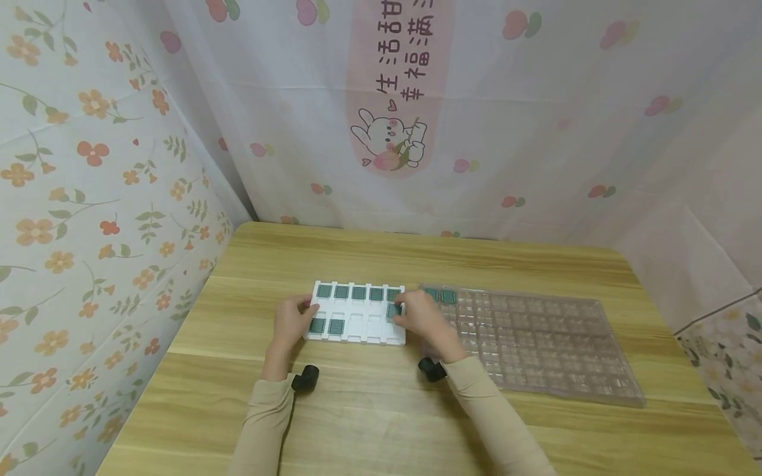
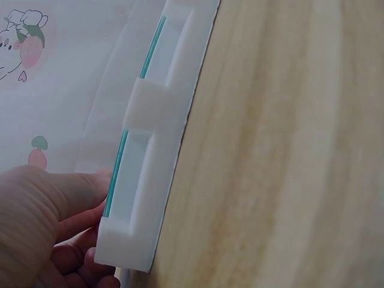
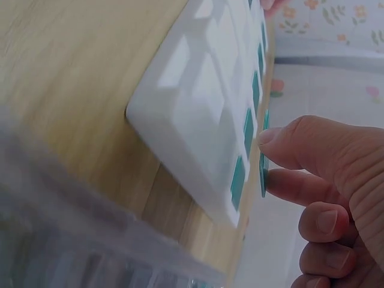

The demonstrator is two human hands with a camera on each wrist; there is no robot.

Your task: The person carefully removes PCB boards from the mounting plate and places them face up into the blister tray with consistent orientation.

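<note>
from my end, i have the green square (image 3: 263, 174) at the fingertips of the right hand (image 1: 419, 314): thumb on one face, forefinger on the other, a narrow pinch, with the other fingers curled beneath. the right wrist view gives me the square nearly edge-on, just above the white tray (image 1: 357, 309) and apart from it. from the head view i place it over the tray's right end, by the last compartment of the lower row, which it partly hides from me.

the left hand (image 1: 290, 320) grips the tray's left end, thumb near the upper edge and fingers bent in by the corner.

my count: one square in the pinch, five squares (image 1: 359, 293) across the upper row, and two squares (image 1: 336, 326) at the left of the lower row. two more squares (image 1: 448, 297) sit in the top left corner of the one transparent tray (image 1: 536, 350), just to the right. that makes ten green squares in sight, and two trays, both lying on one wooden table (image 1: 369, 410). i also count two beige sleeves (image 1: 497, 413), each with one black device (image 1: 306, 379) at the wrist, and a printed curtain (image 1: 506, 132) behind.
</note>
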